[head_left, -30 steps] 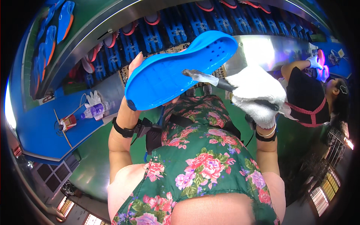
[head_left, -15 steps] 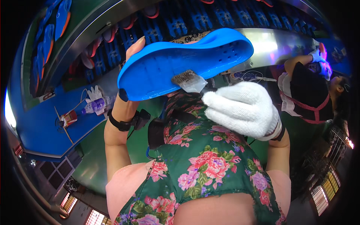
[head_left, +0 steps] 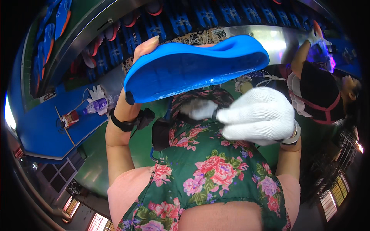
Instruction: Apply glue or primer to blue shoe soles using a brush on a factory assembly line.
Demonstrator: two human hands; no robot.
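Observation:
A blue shoe sole point(head_left: 185, 75) is held up in front of me, its hollow side tilted partly away and a wet shine along its near edge. My bare left hand point(head_left: 145, 49) grips it from behind at the left end; only part of its fingers shows over the rim. In a white knitted glove, my right hand point(head_left: 262, 115) is closed around the handle of a brush point(head_left: 201, 109). The bristles, smeared by motion, are just below the sole and apart from it. My floral apron lies behind the brush.
Beyond the sole, a conveyor rack carries several blue soles point(head_left: 181, 23) and shoe parts. On the blue table point(head_left: 34, 131) at left are a bottle point(head_left: 96, 107), a white glove point(head_left: 96, 93) and a red container point(head_left: 70, 118). A co-worker point(head_left: 320, 84) works at right.
The brush has come off the sole's inside, moving down and slightly right with my right hand. The sole has shifted a little right and tilted, so less of its inside shows.

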